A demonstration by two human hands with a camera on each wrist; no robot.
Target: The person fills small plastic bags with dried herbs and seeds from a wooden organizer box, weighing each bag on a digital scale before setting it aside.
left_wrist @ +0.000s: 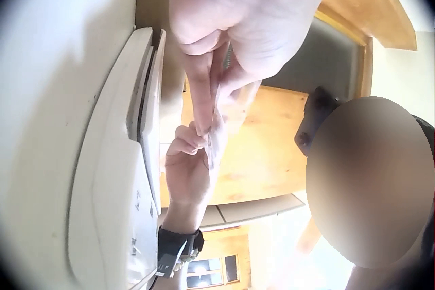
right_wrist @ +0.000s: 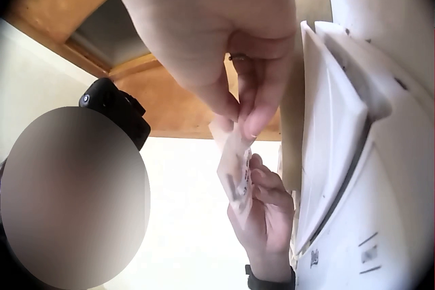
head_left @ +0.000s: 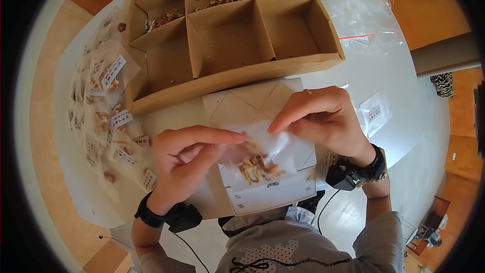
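Note:
A small clear plastic bag (head_left: 260, 168) with brown and pale dried pieces inside hangs between both hands, over a white scale (head_left: 247, 107). My left hand (head_left: 184, 151) pinches its left upper edge between thumb and forefinger. On the other side, my right hand (head_left: 328, 124) pinches the right upper edge with thumb and fingertips. In the right wrist view the bag (right_wrist: 234, 176) shows side-on below the fingertips, with dark print on it. The left wrist view has the bag edge-on, the fingers of both hands close together along its top.
Beyond the scale stands a cardboard box (head_left: 232, 73) divided into compartments, some holding dried pieces. Many filled, labelled bags (head_left: 108, 116) lie heaped at the left. More labelled packets (head_left: 375, 114) lie at the right, with clear plastic wrapping (head_left: 348, 5) behind them.

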